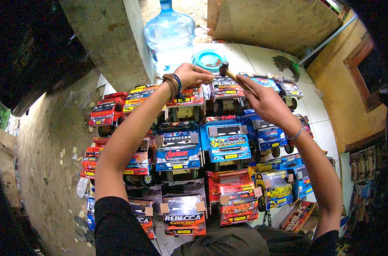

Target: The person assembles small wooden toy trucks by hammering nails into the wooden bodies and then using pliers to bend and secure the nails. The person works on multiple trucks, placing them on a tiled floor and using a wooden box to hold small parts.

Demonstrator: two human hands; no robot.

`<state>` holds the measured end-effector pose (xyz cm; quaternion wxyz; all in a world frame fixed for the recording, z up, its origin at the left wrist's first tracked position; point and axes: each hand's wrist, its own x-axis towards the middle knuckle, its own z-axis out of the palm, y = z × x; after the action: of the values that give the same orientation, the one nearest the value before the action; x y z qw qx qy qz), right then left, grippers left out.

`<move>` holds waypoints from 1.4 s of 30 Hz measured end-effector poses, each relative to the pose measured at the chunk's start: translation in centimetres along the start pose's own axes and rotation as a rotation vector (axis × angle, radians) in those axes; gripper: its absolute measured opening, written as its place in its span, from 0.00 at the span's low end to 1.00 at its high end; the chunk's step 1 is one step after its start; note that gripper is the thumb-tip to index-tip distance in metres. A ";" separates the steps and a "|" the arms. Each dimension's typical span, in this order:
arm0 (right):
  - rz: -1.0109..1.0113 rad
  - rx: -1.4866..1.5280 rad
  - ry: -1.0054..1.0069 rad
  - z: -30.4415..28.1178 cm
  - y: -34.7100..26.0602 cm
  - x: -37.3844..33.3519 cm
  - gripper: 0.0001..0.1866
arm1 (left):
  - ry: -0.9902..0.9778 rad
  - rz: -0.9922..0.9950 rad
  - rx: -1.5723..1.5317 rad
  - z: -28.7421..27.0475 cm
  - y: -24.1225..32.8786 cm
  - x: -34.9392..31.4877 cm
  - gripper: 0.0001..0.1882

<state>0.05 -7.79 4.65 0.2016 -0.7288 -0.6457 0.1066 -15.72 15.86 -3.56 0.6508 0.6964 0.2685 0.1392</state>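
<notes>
Person's lap point(228, 243) nearest, dark cloth. Toy trucks in rows just beyond, fronts facing the person: black-and-red one point(183, 218) and orange one point(238, 207) closest, yellow-and-blue one point(276, 190) to the right of those. A red truck point(299, 215) sits tilted by the right forearm. Middle row has two blue ones side by side, the lighter point(226, 145) right of the darker point(178, 153).

Both bare forearms reach over the rows from black sleeves. Right hand point(268, 102), chain at wrist, fingers wrapped round the hammer point(233, 76): wooden handle runs out past the fingertips, dark head raised, over to the left of that hand. Left hand point(191, 75), bands on wrist, fingers bunched with tips together at the left upper edge of a white-and-red truck point(229, 88) in the far row. Can't tell if they grip something small. Hammer head is near the left fingertips, not touching them; that truck lies below it.

Past the far row: blue dish point(197, 59) with brown bits inside, big clear-blue bottle point(169, 38) left of it, concrete pillar point(104, 36) further left. Dark bristly bundle point(284, 65) on the tiles point(258, 55), right, near the wall point(337, 81).
</notes>
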 end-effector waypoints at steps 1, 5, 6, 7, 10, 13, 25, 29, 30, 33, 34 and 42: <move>0.010 0.011 -0.002 0.0 0.1 0.0 0.23 | -0.007 0.002 0.010 0.0 0.0 0.1 0.17; 0.025 -0.013 -0.027 -0.1 0.1 0.1 0.23 | -0.011 0.011 0.014 -0.1 -0.3 0.4 0.17; -0.003 -0.017 -0.018 -0.1 0.1 0.3 0.23 | -0.013 0.015 0.005 -0.1 -0.3 0.4 0.17; -0.031 -0.022 -0.010 -0.2 0.0 0.4 0.23 | -0.005 0.007 0.003 -0.1 -0.3 0.4 0.17; -0.034 -0.002 0.011 -0.6 -0.3 0.7 0.23 | -0.005 0.021 0.041 -0.1 -0.2 0.2 0.17; -0.040 0.005 0.043 -0.7 -0.6 0.6 0.24 | -0.016 0.025 0.046 -0.1 -0.1 0.1 0.17; -0.118 -0.168 0.014 -0.4 -0.2 -0.3 0.30 | -0.020 0.013 0.013 -0.1 -0.3 0.4 0.17; -0.116 -0.138 0.051 -0.7 0.0 -0.1 0.29 | -0.027 0.020 0.015 0.0 0.0 0.1 0.18; -0.195 -0.063 0.139 -0.8 0.0 0.4 0.28 | -0.026 0.023 0.009 0.0 0.0 0.0 0.18; -0.126 -0.077 0.091 -1.1 0.3 1.1 0.26 | -0.038 0.042 -0.029 0.1 0.0 0.0 0.18; -0.124 -0.116 0.034 -1.1 0.3 1.2 0.26 | -0.040 0.041 -0.017 0.0 0.0 0.1 0.18; -0.052 -0.098 0.002 -1.3 -0.1 0.8 0.27 | -0.041 0.040 0.023 -0.1 -0.4 0.3 0.18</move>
<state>0.59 -7.22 6.00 0.1689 -0.7209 -0.6686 0.0688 -15.60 16.14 -3.95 0.6452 0.7117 0.2430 0.1349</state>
